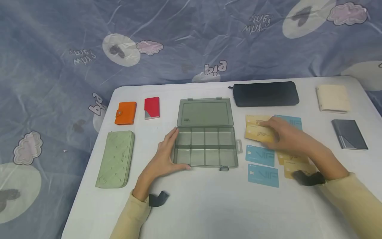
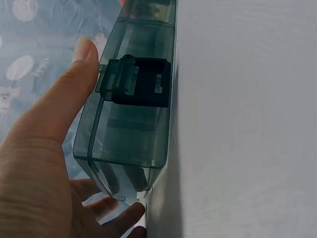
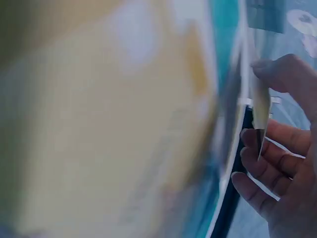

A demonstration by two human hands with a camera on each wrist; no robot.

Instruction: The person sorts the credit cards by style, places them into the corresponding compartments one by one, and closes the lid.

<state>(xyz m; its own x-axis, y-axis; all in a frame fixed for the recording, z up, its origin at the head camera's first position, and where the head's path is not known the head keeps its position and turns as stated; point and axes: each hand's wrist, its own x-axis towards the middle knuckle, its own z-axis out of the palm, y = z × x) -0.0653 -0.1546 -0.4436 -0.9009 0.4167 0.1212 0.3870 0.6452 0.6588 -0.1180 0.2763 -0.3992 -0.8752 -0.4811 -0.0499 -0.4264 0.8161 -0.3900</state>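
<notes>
A translucent grey-green compartment box (image 1: 212,156) lies with its lid (image 1: 206,113) folded back. My left hand (image 1: 164,154) spans its left end, thumb along the front edge near a latch (image 2: 141,82), fingers spread along the side. On the right, my right hand (image 1: 283,134) pinches a yellow card (image 3: 261,106) between thumb and fingers, seen nearly edge-on in the right wrist view. Another yellow card (image 1: 253,118) lies just behind it. Two blue cards (image 1: 259,155) lie in front, and more yellow cards (image 1: 298,168) are partly hidden under my right forearm.
A black pouch (image 1: 265,94) lies at the back. On the right are a cream wallet (image 1: 333,98) and a dark card case (image 1: 350,134). Along the left lie an orange wallet (image 1: 125,113), a red card case (image 1: 152,107) and a green wallet (image 1: 115,159). Patterned cloth hangs behind the table.
</notes>
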